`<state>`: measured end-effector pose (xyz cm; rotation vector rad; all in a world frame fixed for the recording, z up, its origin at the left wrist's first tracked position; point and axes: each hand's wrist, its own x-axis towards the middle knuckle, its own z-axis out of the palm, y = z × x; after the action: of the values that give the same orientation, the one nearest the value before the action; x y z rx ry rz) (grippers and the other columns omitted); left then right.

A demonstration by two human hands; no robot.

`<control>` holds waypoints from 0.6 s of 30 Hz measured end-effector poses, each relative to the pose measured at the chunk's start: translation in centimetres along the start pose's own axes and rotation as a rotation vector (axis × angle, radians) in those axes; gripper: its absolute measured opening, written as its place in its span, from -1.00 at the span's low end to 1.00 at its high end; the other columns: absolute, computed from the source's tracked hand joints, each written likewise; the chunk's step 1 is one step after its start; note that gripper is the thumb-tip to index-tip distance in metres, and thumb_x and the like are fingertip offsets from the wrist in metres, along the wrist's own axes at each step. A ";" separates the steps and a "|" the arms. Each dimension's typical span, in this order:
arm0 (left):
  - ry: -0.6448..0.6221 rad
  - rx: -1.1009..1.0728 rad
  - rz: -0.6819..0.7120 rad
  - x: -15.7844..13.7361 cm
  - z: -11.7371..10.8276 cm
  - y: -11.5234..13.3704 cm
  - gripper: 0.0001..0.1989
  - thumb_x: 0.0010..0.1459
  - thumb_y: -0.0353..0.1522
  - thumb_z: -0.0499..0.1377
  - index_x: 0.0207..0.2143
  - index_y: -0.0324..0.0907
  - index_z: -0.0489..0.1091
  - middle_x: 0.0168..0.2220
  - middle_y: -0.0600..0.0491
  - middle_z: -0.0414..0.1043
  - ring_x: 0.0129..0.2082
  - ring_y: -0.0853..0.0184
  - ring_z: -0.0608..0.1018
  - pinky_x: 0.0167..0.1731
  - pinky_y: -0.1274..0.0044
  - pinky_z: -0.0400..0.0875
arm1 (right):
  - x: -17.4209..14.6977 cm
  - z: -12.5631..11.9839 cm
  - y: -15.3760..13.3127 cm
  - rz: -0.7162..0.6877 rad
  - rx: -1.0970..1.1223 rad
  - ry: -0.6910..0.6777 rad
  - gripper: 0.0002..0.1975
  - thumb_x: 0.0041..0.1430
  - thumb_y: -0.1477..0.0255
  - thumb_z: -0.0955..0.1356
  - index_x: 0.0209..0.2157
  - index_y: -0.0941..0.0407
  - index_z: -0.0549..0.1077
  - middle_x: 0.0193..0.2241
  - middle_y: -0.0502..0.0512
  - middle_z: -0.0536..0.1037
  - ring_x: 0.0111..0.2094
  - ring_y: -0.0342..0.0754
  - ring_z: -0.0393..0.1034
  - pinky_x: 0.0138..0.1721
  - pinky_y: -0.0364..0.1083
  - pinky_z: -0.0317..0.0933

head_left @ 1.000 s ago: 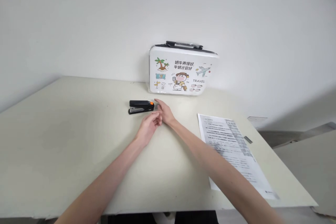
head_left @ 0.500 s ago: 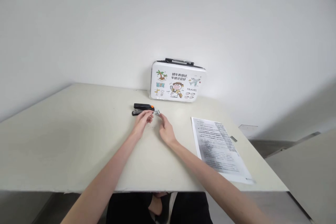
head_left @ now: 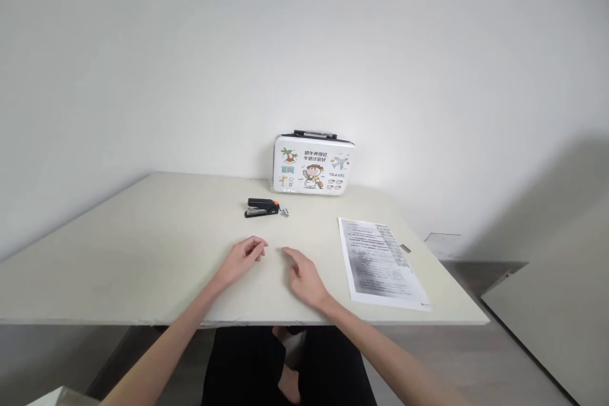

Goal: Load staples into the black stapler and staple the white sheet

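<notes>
A black stapler [head_left: 261, 207] with an orange button lies on the table ahead of my hands. Touching or just beside its right end are small silver pieces [head_left: 284, 212] that look like staple strips. My left hand [head_left: 244, 258] is over the table short of the stapler, its fingers loosely bent and no object visible in them. To its right, my right hand [head_left: 307, 276] has the index finger stretched out and the thumb apart from it, with nothing held. Neither hand touches the stapler.
A white case [head_left: 311, 168] with cartoon prints stands against the wall at the back of the table [head_left: 157, 254]. A printed sheet [head_left: 380, 266] lies to the right, with a small grey strip [head_left: 405, 248] beside it. The table's front edge runs below my forearms.
Both hands have drawn back toward me from the stapler and the silver pieces, which now lie on the table. The view has tilted and shifted slightly.
</notes>
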<state>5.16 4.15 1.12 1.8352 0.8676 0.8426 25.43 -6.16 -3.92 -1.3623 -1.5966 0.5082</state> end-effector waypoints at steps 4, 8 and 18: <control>-0.006 0.130 -0.018 -1.7 -1.4 0.0 -0.61 0.26 0.02 0.16 -0.23 -0.10 0.51 -0.36 0.07 0.52 -0.35 0.26 0.55 -0.25 0.47 0.40 | -0.8 -0.3 -0.8 -0.021 0.001 -0.021 -0.40 0.15 0.65 0.25 0.20 0.07 0.50 0.21 0.16 0.56 0.24 0.08 0.45 0.35 0.14 0.24; 0.037 0.213 -0.043 -4.3 -3.2 -0.5 -0.55 0.29 0.06 0.12 -0.15 -0.11 0.50 -0.33 0.04 0.53 -0.25 0.20 0.59 -0.14 0.43 0.43 | -1.5 -0.7 -1.2 -0.009 0.031 -0.011 -0.49 0.20 0.60 0.27 0.15 0.06 0.53 0.15 0.14 0.59 0.16 0.10 0.50 0.26 0.15 0.33; 0.169 0.287 -0.067 -7.8 -5.3 -1.2 -0.50 0.29 0.12 0.11 -0.13 -0.10 0.50 -0.31 0.01 0.57 -0.25 0.17 0.61 -0.11 0.39 0.44 | -2.5 -2.0 -2.0 0.069 0.148 0.059 -0.68 0.36 0.42 0.24 -0.03 0.01 0.60 0.02 0.09 0.69 0.10 0.08 0.56 0.10 0.10 0.43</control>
<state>-3.52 0.36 0.46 1.9876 1.2018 0.8759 25.91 -9.62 -2.32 -1.3121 -1.4397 0.6095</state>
